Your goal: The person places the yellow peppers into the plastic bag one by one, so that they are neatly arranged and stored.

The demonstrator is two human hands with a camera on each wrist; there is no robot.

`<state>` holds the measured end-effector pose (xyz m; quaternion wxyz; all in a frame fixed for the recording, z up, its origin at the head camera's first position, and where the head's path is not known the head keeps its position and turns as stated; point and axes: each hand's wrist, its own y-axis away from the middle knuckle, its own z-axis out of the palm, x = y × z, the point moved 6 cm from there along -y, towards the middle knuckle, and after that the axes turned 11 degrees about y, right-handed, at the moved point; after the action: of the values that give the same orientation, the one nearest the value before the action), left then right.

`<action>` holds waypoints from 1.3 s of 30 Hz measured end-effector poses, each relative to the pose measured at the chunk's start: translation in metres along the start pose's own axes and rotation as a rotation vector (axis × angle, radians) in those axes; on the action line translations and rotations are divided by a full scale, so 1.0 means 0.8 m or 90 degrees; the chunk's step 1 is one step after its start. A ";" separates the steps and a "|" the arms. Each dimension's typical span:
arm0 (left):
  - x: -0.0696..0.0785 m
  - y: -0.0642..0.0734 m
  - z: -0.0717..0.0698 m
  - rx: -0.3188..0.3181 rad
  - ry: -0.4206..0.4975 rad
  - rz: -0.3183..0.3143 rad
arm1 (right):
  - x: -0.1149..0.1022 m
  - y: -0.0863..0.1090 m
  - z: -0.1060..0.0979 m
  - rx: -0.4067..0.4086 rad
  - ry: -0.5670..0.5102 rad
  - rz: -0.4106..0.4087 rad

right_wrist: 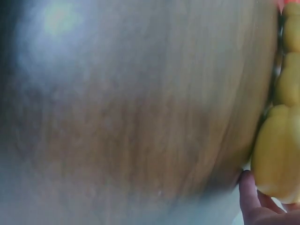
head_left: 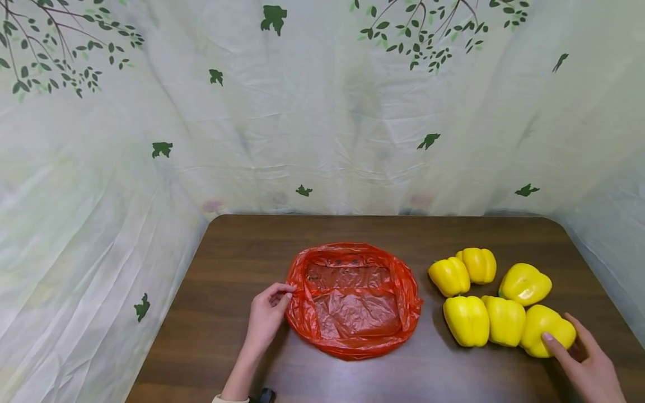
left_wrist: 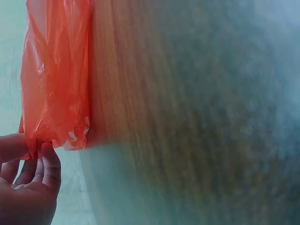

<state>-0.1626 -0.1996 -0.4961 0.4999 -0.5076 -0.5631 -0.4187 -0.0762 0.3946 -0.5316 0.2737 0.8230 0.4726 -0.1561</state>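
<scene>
A red plastic bag (head_left: 359, 313) stands on the table with its mouth spread wide and its rim rolled outward. My left hand (head_left: 268, 309) pinches the left side of that rim between thumb and fingers; the left wrist view shows the bag's side (left_wrist: 58, 79) above the pinching hand (left_wrist: 30, 183). At the right, my right hand (head_left: 587, 358) holds the nearest right yellow bell pepper (head_left: 543, 330), thumb in front and fingers at its far side. In the right wrist view this pepper (right_wrist: 279, 152) partly leaves the frame, with the thumb (right_wrist: 248, 190) at its lower edge.
Several other yellow bell peppers stand close together right of the bag, among them one at the front left (head_left: 466, 322) and one at the back (head_left: 478, 265). The brown wooden table (head_left: 242, 240) ends at a leaf-printed cloth (head_left: 322, 140) behind it.
</scene>
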 end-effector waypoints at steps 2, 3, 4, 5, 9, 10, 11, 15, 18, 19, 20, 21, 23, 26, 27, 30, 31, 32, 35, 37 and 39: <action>-0.008 -0.002 -0.001 0.001 -0.002 0.002 | 0.001 0.001 0.000 0.008 -0.008 0.009; -0.009 -0.002 -0.001 -0.002 -0.003 0.006 | 0.002 0.001 0.000 0.010 -0.015 0.018; -0.010 -0.002 -0.001 -0.004 -0.004 0.009 | 0.004 0.002 0.000 0.011 -0.028 0.030; -0.011 -0.002 -0.001 -0.006 -0.003 0.010 | 0.006 0.003 0.001 0.009 -0.042 0.044; -0.011 -0.001 0.000 -0.014 -0.001 0.007 | 0.013 0.006 0.004 0.010 -0.091 0.103; -0.011 -0.001 0.000 -0.014 0.001 0.005 | 0.014 0.007 0.004 0.012 -0.103 0.111; -0.011 -0.001 0.001 -0.015 0.001 0.003 | 0.014 0.008 0.005 0.015 -0.111 0.120; -0.011 -0.001 0.001 -0.013 0.001 -0.011 | 0.012 0.012 0.006 0.044 -0.154 0.150; -0.005 0.000 0.001 -0.011 0.004 -0.020 | 0.013 0.015 0.005 0.075 -0.170 0.174; 0.001 0.002 0.002 -0.013 0.003 -0.020 | 0.014 0.016 0.004 0.088 -0.167 0.178; 0.006 0.003 0.003 -0.014 0.002 -0.023 | 0.015 0.017 0.003 0.099 -0.164 0.179; 0.012 0.005 0.004 -0.015 0.001 -0.026 | 0.015 0.017 0.001 0.114 -0.166 0.182; 0.023 0.007 0.005 -0.016 -0.003 -0.032 | 0.017 0.018 -0.003 0.150 -0.168 0.178; 0.018 0.005 0.004 -0.017 -0.002 -0.029 | 0.017 0.021 -0.013 0.213 -0.197 0.152; 0.015 0.004 0.004 -0.016 0.000 -0.029 | 0.016 0.023 -0.016 0.233 -0.208 0.144; -0.004 -0.001 0.001 -0.012 0.010 -0.016 | 0.014 0.026 -0.024 0.280 -0.249 0.103; -0.005 -0.002 0.001 -0.010 0.007 -0.017 | 0.013 0.026 -0.026 0.291 -0.264 0.091; -0.006 -0.002 0.000 -0.006 0.011 -0.019 | 0.012 0.026 -0.027 0.300 -0.277 0.082; -0.014 -0.004 -0.001 -0.002 0.013 -0.004 | 0.009 0.024 -0.031 0.314 -0.304 0.061; -0.014 -0.003 -0.001 -0.002 0.015 -0.001 | 0.006 0.023 -0.033 0.313 -0.310 0.063; -0.015 -0.003 -0.001 -0.003 0.015 -0.002 | 0.001 0.023 -0.034 0.310 -0.299 0.067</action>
<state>-0.1648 -0.2024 -0.5074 0.5048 -0.5029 -0.5569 -0.4268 -0.0597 0.4043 -0.5047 0.1785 0.8290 0.3022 -0.4353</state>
